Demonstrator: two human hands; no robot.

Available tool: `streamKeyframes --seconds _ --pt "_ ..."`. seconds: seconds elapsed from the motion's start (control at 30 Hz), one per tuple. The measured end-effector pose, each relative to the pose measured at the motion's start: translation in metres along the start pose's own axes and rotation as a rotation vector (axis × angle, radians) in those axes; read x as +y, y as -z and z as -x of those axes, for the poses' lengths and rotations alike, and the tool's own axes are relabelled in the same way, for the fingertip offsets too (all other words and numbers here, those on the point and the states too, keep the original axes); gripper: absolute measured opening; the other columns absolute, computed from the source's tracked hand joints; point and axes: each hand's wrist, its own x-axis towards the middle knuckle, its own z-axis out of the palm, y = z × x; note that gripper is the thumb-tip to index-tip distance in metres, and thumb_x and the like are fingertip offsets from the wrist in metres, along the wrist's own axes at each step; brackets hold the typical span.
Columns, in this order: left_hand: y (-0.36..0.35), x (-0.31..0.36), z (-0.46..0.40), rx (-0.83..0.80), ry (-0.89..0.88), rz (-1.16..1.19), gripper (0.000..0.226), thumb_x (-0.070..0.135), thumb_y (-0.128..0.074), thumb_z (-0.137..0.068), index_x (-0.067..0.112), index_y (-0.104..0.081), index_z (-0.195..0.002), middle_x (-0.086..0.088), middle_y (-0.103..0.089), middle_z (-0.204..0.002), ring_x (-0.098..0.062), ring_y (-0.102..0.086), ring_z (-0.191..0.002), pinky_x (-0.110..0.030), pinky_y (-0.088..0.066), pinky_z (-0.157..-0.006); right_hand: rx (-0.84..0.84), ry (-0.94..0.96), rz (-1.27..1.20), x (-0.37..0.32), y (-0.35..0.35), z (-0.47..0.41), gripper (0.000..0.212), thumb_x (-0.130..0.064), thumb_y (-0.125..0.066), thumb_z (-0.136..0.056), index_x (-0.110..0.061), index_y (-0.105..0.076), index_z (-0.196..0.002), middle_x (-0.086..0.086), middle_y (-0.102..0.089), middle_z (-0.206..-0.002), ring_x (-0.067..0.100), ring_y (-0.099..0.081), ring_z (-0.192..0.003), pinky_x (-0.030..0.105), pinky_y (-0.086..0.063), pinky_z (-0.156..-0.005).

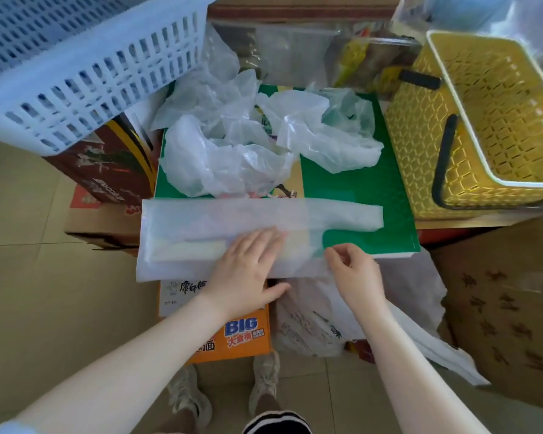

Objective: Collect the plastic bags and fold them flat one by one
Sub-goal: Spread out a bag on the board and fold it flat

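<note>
A translucent white plastic bag (201,227) lies flattened lengthwise across the near edge of a green box top (364,189), its handle end (351,216) reaching right. My left hand (248,270) presses flat on the bag's near middle, fingers straight. My right hand (355,270) pinches the bag's near right edge between thumb and fingers. Behind it, several crumpled clear plastic bags (229,151) are heaped on the box, one spread to the right (323,133).
A white slatted basket (85,67) stands on boxes at the back left, a yellow basket (483,126) with black handles at the right. An orange carton (232,333) and a printed bag (311,324) sit below the box. Brown cartons (508,308) are at the right.
</note>
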Motion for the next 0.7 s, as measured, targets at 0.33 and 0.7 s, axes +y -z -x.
streamKeyframes --seconds 0.33,0.7 --pt "-0.008 -0.003 -0.012 0.007 0.017 0.115 0.061 0.043 -0.035 -0.087 0.005 -0.046 -0.134 -0.016 -0.046 -0.138 -0.034 -0.044 -0.126 -0.043 -0.028 -0.108 -0.163 0.123 -0.438 -0.009 0.003 -0.005 0.016 -0.007 -0.056 -0.09 -0.019 -0.065 -0.097 -0.007 -0.065 -0.089 0.004 -0.058 -0.081 0.011 -0.044 -0.07" --pt "-0.006 -0.004 -0.011 -0.075 0.065 0.096 0.095 0.079 -0.002 -0.074 0.019 -0.005 -0.147 0.01 0.01 -0.148 -0.006 0.012 -0.136 -0.025 0.011 -0.109 -0.26 0.151 -0.266 -0.011 0.001 -0.017 0.024 -0.003 -0.037 -0.086 -0.011 -0.045 -0.064 0.001 -0.045 -0.066 0.014 -0.039 -0.063 0.03 -0.03 -0.06"
